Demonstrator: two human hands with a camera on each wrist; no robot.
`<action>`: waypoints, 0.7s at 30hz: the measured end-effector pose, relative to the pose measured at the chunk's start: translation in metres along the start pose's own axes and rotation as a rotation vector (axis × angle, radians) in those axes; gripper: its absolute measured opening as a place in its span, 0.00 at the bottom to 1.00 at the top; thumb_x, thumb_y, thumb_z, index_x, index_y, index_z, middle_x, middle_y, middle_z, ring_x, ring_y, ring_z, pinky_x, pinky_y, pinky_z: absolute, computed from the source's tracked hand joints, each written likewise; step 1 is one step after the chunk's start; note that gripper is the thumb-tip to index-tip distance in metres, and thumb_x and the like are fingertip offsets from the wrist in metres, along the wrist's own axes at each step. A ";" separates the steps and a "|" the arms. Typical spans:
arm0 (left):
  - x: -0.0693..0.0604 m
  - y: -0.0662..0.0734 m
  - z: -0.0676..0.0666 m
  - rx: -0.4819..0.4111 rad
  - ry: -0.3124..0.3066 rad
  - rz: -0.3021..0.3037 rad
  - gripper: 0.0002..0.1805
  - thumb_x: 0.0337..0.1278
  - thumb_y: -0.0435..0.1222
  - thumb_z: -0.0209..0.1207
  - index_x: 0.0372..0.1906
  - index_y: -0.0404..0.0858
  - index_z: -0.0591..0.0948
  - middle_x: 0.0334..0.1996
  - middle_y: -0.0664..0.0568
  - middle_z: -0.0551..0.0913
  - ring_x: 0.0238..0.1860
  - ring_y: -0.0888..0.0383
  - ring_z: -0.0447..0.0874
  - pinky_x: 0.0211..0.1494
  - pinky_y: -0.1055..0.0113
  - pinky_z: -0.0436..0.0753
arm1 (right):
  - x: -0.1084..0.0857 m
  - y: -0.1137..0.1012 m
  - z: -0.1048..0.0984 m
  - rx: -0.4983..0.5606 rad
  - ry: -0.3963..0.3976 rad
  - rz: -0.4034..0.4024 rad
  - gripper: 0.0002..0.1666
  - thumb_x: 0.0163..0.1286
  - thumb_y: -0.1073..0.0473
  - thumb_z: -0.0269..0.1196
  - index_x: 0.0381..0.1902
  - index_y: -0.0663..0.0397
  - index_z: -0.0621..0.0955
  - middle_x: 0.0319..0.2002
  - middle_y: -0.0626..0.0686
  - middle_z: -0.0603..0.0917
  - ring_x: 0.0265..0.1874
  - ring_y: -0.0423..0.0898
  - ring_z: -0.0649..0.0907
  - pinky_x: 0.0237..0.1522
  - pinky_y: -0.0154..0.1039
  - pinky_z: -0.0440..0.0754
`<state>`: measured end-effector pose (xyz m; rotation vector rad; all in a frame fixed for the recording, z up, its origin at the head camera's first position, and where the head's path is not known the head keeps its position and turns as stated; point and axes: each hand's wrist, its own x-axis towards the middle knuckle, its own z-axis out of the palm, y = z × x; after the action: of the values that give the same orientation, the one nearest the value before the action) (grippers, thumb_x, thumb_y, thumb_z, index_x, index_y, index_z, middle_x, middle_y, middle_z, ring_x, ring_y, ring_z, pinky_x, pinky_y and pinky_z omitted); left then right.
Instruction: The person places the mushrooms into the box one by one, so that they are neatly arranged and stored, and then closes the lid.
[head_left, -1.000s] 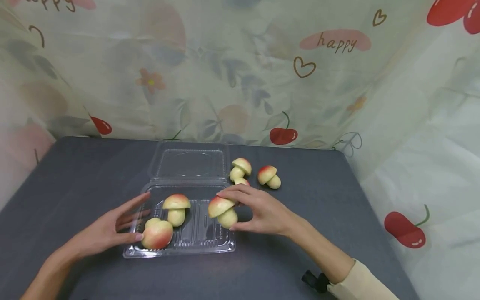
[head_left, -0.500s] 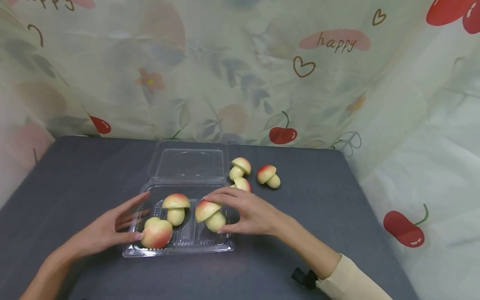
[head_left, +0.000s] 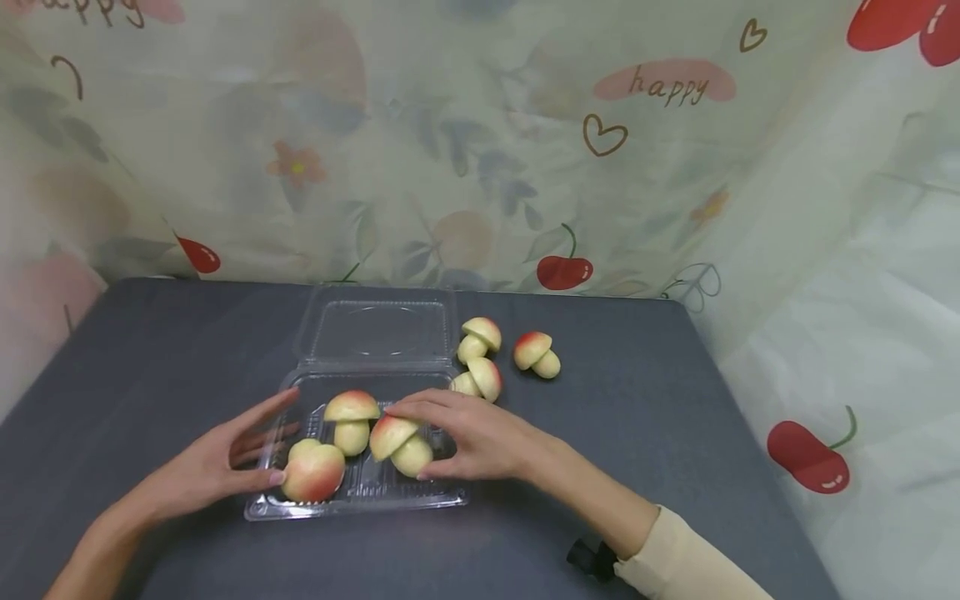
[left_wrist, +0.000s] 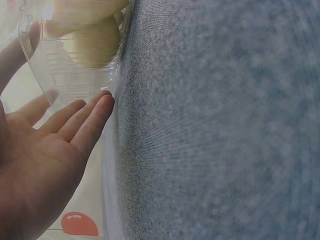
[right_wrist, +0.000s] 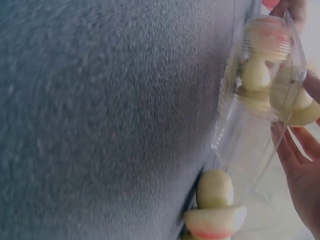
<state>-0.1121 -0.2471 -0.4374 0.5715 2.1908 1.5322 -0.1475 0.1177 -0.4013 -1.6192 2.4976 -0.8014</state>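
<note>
A clear plastic box (head_left: 360,504) lies with its lid (head_left: 378,329) folded back behind it. Inside, on the left, are a red-tinted mushroom shape (head_left: 313,473) and a second mushroom (head_left: 351,435) standing cap up. My right hand (head_left: 480,437) pinches a tilted mushroom (head_left: 411,455) between thumb and fingers over the middle of the box, close beside the second one. At the box's left wall, my left hand (head_left: 210,467) has its fingers extended and its thumb at the rim; the left wrist view shows these relaxed fingers (left_wrist: 90,125) against the clear side.
Behind and right of the box lie a mushroom (head_left: 480,337), another (head_left: 483,379) at the box's right back corner and a third (head_left: 537,354) farther right. A dark cloth covers the table (head_left: 637,400); a patterned curtain (head_left: 420,150) hangs behind it.
My right hand has moved left with its mushroom, from the box's right edge to beside the standing one. The mushroom by the back right corner shows more fully. My left hand has stayed in place.
</note>
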 end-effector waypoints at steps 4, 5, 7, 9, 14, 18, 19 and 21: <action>0.001 0.000 -0.001 -0.020 -0.001 0.016 0.50 0.60 0.34 0.67 0.80 0.44 0.49 0.78 0.36 0.46 0.63 0.76 0.68 0.54 0.71 0.80 | 0.004 -0.001 0.006 -0.010 -0.004 -0.010 0.43 0.60 0.50 0.74 0.71 0.46 0.69 0.66 0.46 0.73 0.66 0.37 0.71 0.64 0.31 0.70; 0.001 0.001 -0.001 -0.014 -0.001 0.020 0.50 0.60 0.34 0.67 0.80 0.43 0.49 0.78 0.36 0.46 0.64 0.76 0.68 0.54 0.71 0.79 | 0.005 -0.001 0.007 -0.006 -0.004 -0.016 0.43 0.60 0.50 0.74 0.70 0.46 0.70 0.65 0.46 0.74 0.65 0.38 0.71 0.62 0.30 0.70; 0.001 0.001 -0.001 -0.012 -0.003 0.022 0.50 0.60 0.34 0.67 0.80 0.43 0.49 0.78 0.36 0.47 0.64 0.74 0.68 0.54 0.71 0.80 | 0.008 -0.002 0.010 -0.012 -0.008 -0.025 0.43 0.59 0.49 0.75 0.70 0.45 0.70 0.65 0.46 0.74 0.64 0.37 0.72 0.61 0.29 0.72; 0.001 0.002 -0.001 -0.001 -0.003 0.018 0.51 0.60 0.35 0.67 0.80 0.43 0.49 0.78 0.36 0.47 0.65 0.73 0.69 0.54 0.72 0.79 | 0.011 -0.002 0.013 -0.010 -0.012 -0.030 0.43 0.59 0.48 0.75 0.71 0.44 0.71 0.64 0.46 0.74 0.62 0.37 0.74 0.58 0.27 0.73; 0.001 0.001 0.000 -0.024 -0.009 0.018 0.51 0.60 0.34 0.67 0.80 0.43 0.49 0.78 0.36 0.47 0.65 0.73 0.68 0.53 0.70 0.80 | 0.015 -0.002 0.020 0.000 -0.034 -0.027 0.44 0.57 0.49 0.76 0.71 0.42 0.72 0.61 0.46 0.76 0.57 0.36 0.75 0.54 0.24 0.73; 0.001 0.000 0.000 -0.041 -0.017 0.037 0.51 0.60 0.33 0.67 0.80 0.41 0.48 0.77 0.34 0.46 0.64 0.75 0.68 0.54 0.70 0.81 | 0.017 -0.002 0.025 0.002 -0.056 -0.027 0.44 0.57 0.50 0.76 0.71 0.42 0.72 0.59 0.46 0.77 0.56 0.37 0.76 0.54 0.25 0.72; 0.000 -0.001 0.000 -0.041 -0.016 0.037 0.50 0.60 0.33 0.67 0.80 0.41 0.48 0.77 0.34 0.46 0.64 0.76 0.68 0.54 0.70 0.81 | 0.017 -0.002 0.026 -0.001 -0.061 -0.027 0.44 0.57 0.50 0.76 0.71 0.42 0.72 0.59 0.46 0.77 0.57 0.37 0.75 0.56 0.25 0.71; -0.001 -0.001 0.001 -0.034 -0.012 0.038 0.50 0.60 0.33 0.67 0.80 0.41 0.48 0.77 0.34 0.46 0.64 0.76 0.68 0.54 0.70 0.81 | 0.019 -0.002 0.027 -0.009 -0.069 -0.030 0.44 0.57 0.50 0.76 0.71 0.43 0.72 0.59 0.46 0.77 0.59 0.37 0.75 0.58 0.26 0.71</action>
<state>-0.1114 -0.2474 -0.4386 0.6135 2.1523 1.5778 -0.1451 0.0902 -0.4199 -1.6607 2.4392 -0.7251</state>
